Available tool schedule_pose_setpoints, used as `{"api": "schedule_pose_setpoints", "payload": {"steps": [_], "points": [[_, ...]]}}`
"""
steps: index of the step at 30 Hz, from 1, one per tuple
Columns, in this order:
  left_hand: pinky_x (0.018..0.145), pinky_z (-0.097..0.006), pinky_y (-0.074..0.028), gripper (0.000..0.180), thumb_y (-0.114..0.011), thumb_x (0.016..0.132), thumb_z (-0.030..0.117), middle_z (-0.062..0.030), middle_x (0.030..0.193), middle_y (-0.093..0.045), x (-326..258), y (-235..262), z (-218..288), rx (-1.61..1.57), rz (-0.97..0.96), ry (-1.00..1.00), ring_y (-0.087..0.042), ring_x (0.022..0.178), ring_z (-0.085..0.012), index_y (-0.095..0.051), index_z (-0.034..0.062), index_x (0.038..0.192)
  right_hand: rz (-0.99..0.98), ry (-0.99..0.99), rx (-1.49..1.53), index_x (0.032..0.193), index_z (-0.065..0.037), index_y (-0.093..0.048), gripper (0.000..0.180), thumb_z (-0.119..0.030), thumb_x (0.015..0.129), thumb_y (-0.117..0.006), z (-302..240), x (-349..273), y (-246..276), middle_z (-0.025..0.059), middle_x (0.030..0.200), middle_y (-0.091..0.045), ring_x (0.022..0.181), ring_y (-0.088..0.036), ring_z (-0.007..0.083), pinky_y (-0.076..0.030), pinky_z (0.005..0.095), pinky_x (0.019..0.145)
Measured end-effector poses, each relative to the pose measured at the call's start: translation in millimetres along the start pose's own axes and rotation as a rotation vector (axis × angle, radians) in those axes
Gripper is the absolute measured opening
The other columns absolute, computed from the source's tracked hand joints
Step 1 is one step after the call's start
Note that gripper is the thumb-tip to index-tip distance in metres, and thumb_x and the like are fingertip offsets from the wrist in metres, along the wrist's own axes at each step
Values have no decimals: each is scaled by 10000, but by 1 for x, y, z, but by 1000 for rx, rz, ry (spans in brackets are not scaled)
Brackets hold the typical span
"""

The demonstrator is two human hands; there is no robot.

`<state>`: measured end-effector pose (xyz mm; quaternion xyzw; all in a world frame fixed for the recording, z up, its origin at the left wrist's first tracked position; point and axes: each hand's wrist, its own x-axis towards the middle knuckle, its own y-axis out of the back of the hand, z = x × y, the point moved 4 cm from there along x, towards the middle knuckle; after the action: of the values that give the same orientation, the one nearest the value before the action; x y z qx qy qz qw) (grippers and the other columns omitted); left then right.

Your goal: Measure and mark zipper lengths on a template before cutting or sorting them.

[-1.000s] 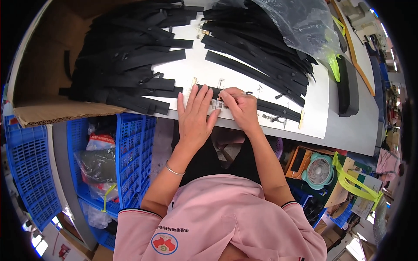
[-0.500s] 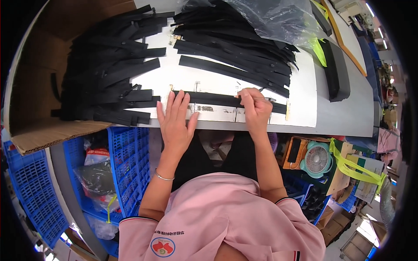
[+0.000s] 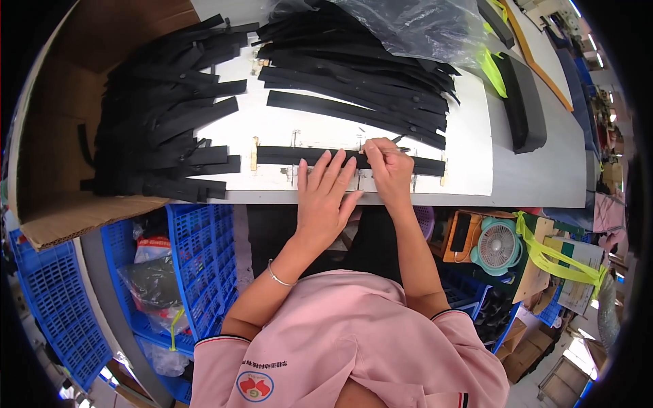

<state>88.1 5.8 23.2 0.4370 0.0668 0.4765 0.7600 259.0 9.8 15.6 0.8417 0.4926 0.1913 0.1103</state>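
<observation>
A long black zipper strip (image 3: 286, 155) lies straight across the white board (image 3: 469, 170) near the table's front edge, a line running along its middle. My left hand (image 3: 326, 197) rests on it with fingers stretched out, the fingertips pressing the strip around its middle. Just to the right, my right hand (image 3: 391, 173) is closed in a pinch over the same strip. A thin dark pen-like tool (image 3: 398, 139) pokes out beside its knuckles; the fingers hide most of it. Behind the strip lies a fanned pile of black strips (image 3: 354, 75), some with small sliders.
Another heap of black strips (image 3: 156, 122) spills from an open cardboard box (image 3: 61, 136) at left. Clear plastic film (image 3: 422, 27) and a black block (image 3: 520, 102) lie farther back. Blue crates (image 3: 204, 258) and a small teal fan (image 3: 498, 245) are below the table.
My left hand has slid right along the strip, from its left end toward my right hand. My right hand has shifted slightly left and stays closed at the strip.
</observation>
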Motion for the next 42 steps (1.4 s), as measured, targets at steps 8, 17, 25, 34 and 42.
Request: {"api": "schedule_pose_setpoints", "payload": {"steps": [8, 17, 25, 34, 42], "points": [[1241, -557, -173, 485, -698, 963, 232, -93, 1500, -556, 0, -9, -1, 59, -24, 45, -450, 1433, -308, -617, 85, 1418, -31, -26, 88, 882, 23, -728, 170, -119, 960, -676, 3, -4, 2, 107, 777, -727, 604, -662, 216, -495, 302, 584], [1231, -573, -195, 478, -698, 959, 237, -98, 1490, -561, 3, -12, 1, 102, -23, 22, -458, 1424, -314, -624, 74, 1402, -86, 132, -59, 758, -18, -715, 219, -138, 935, -670, -3, -1, 3, 82, 729, -718, 577, -656, 230, -478, 327, 542], [1251, -558, -166, 474, -693, 970, 231, -81, 1512, -547, 1, -13, -1, 121, -54, 40, -433, 1448, -310, -620, 100, 1419, -63, -55, 337, 827, 41, -719, 191, -32, 955, -598, 0, -6, 37, 55, 817, -698, 697, -603, 83, -471, 243, 640], [1253, -557, -167, 453, -705, 963, 201, -92, 1502, -559, 4, -14, 7, 134, -50, 35, -442, 1446, -316, -637, 96, 1398, 143, -142, 134, 871, 70, -700, 228, -103, 1008, -641, 42, -4, 103, 33, 775, -678, 698, -566, 78, -456, 241, 643], [1211, -535, -279, 314, -756, 920, 156, -88, 1315, -684, 49, -56, 54, -165, 28, -68, -557, 1327, -315, -720, 76, 1222, 122, -106, 94, 849, 81, -687, 227, -90, 990, -644, 44, -1, 101, 75, 811, -716, 691, -626, 114, -481, 265, 633]]}}
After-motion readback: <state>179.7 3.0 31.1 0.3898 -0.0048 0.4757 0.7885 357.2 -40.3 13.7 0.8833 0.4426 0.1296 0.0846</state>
